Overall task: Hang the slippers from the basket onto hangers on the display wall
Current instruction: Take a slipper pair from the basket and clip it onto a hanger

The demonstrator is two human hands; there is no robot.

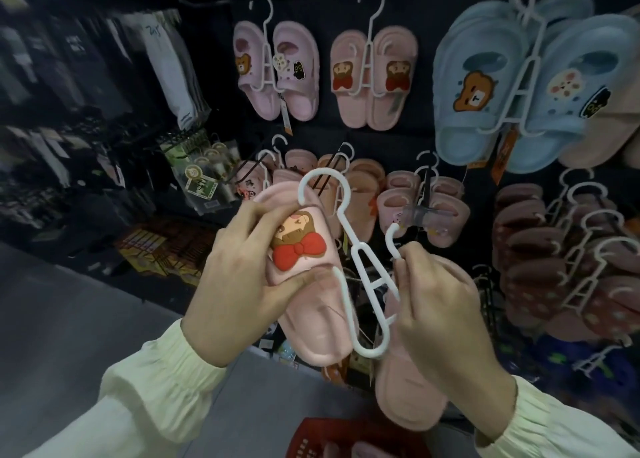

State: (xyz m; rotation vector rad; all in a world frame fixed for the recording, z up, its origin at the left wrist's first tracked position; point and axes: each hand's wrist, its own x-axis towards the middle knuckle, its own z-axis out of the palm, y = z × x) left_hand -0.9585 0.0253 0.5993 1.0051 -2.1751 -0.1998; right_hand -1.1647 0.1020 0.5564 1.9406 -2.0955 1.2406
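My left hand (pixel 239 277) grips a pink slipper (pixel 311 322) with a bear and red bow on its strap, held sole-down in front of me. A white plastic hanger (pixel 360 270) lies across it, its left arm threaded under the strap. My right hand (pixel 440 312) pinches the hanger's right arm and also holds the second pink slipper (pixel 408 388), which hangs below my palm. The red basket (pixel 332 437) sits at the bottom edge, with more pink slippers inside. The dark display wall (pixel 426 135) is right behind.
Pairs on white hangers fill the wall: pink ones (pixel 374 76) above, blue ones (pixel 519 87) at upper right, dark pink stacks (pixel 561 260) at right. Metal pegs (pixel 426 187) stick out toward me. Socks and packaged goods (pixel 194 173) hang at left. Grey floor (pixel 69 319) lies lower left.
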